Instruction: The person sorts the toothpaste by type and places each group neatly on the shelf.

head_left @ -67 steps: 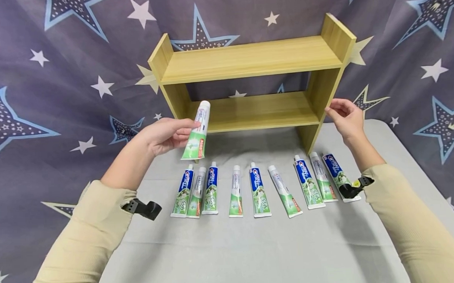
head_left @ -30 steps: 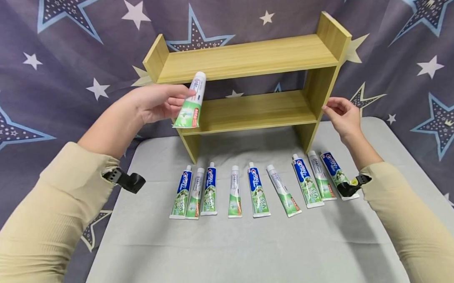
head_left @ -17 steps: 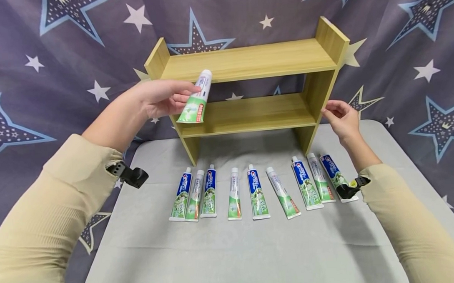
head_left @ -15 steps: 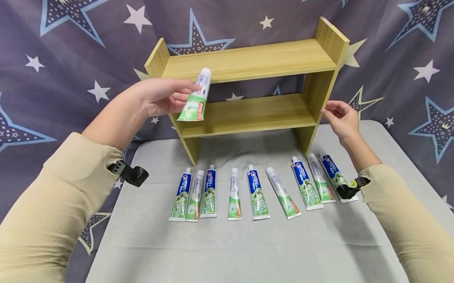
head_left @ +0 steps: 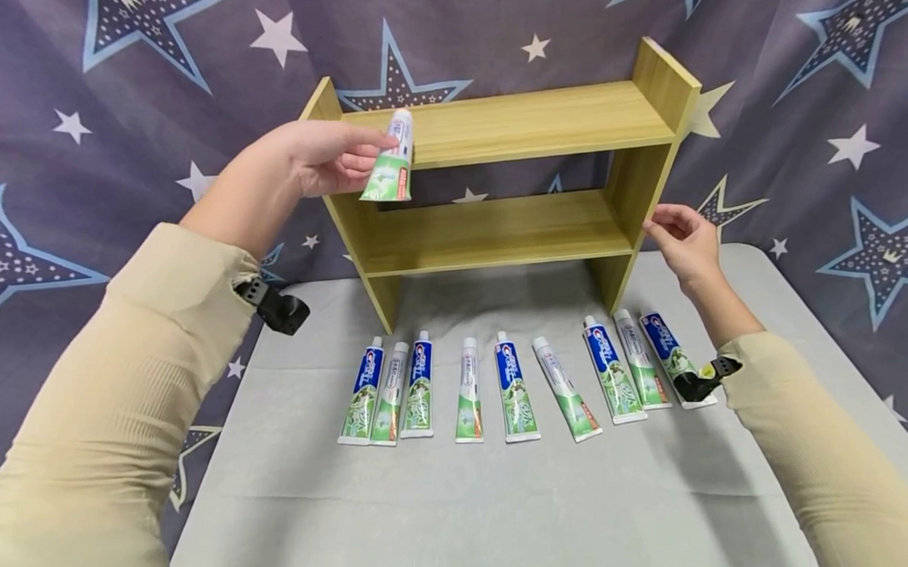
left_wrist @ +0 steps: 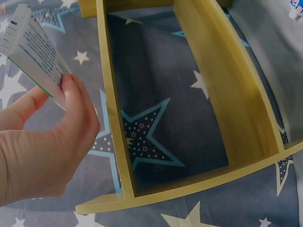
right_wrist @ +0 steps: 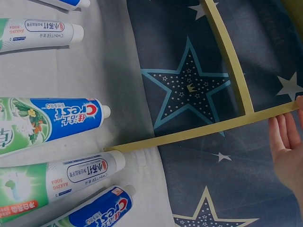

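My left hand [head_left: 325, 159] pinches a white and green toothpaste tube [head_left: 392, 173] between thumb and fingers, its cap end up. It is raised at the left end of the wooden shelf [head_left: 524, 127], overlapping the front edge of the upper board in the head view. In the left wrist view the tube's [left_wrist: 38, 52] printed back shows beside the shelf frame. My right hand [head_left: 689, 242] holds the front edge of the shelf's right side panel [head_left: 649, 197], with thumb and fingers at it in the right wrist view.
On the grey tabletop [head_left: 462, 508] before the shelf lie several toothpaste tubes in a row, some blue and green [head_left: 516, 390], others white and green [head_left: 469, 391]. Three are grouped at each end. A star-patterned curtain [head_left: 460, 33] hangs behind.
My left hand has lifted the toothpaste tube from just above the row to the height of the upper board. My right hand has stayed at the side panel.
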The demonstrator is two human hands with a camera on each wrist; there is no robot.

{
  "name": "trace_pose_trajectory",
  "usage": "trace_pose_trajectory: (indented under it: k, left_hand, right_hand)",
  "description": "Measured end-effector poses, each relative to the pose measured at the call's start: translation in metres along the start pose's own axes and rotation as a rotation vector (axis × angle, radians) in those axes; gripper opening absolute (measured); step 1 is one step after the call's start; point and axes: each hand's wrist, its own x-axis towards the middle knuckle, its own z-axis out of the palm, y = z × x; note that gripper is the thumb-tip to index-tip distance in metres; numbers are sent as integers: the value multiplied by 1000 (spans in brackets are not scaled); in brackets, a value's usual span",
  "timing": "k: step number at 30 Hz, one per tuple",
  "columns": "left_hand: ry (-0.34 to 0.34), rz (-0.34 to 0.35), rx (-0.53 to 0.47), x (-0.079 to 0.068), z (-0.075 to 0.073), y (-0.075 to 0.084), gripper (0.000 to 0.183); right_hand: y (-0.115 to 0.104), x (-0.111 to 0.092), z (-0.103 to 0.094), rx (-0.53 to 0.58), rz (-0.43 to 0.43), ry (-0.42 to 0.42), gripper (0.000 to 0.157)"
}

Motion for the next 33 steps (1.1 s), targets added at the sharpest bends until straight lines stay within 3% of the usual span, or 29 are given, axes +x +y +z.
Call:
trace_pose_trajectory:
  k: [10,17,22,26,29,33]
  left_hand:
    - [58,-59,-30,18,-1,25,13]
    - [138,-91,16,33,-4,38,53]
    - [170,-94,62,40,-4,42,39]
    - [228,-96,182,41,1,43,55]
    - [320,-52,281,41,7,43,62]
    - [457,54,291,40,10,39,75]
  right_hand:
    - [2,1,-1,0,2,2,22]
    - [1,0,0,-9,-11,4,21]
    - [0,-1,-1,-50,-11,4,22]
    - [1,-1,-1,-48,-13,3,22]
    - [1,0,-2,-54,-13,3,22]
    - [1,-1,-2,-77,-9,4,21]
